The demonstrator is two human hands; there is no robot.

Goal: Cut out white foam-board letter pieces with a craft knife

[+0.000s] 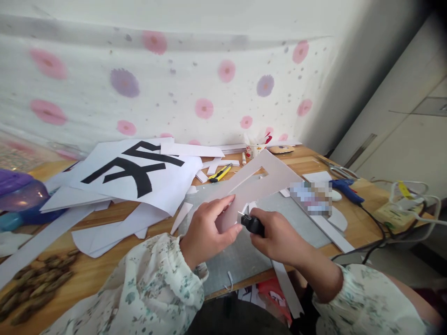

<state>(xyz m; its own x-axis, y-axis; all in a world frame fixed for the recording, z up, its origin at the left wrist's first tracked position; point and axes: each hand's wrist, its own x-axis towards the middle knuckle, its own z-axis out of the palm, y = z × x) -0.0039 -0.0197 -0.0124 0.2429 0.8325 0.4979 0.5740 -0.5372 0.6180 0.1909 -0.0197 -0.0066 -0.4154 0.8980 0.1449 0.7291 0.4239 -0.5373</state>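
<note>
My left hand (211, 228) grips the near end of a white foam board piece (249, 184), fingers on one side and thumb along the edge. The piece is tilted up off the grey cutting mat (237, 263) and has a long narrow slot cut through it. In my right hand (279, 235) is a black utility knife (253, 225), fingers wrapped round its handle. Its short blade points left and is at the board's edge, close to my left thumb. Whether the blade touches the board I cannot tell.
White sheets with bold black characters (139, 172) lie left, near peanuts (38, 284) and a purple bottle (21, 195). A yellow utility knife (220, 173), a paper cup (256, 149) and offcuts lie behind. Scissors (337, 167), a blue glue gun (347, 190) and a power strip (398, 211) with cables are right.
</note>
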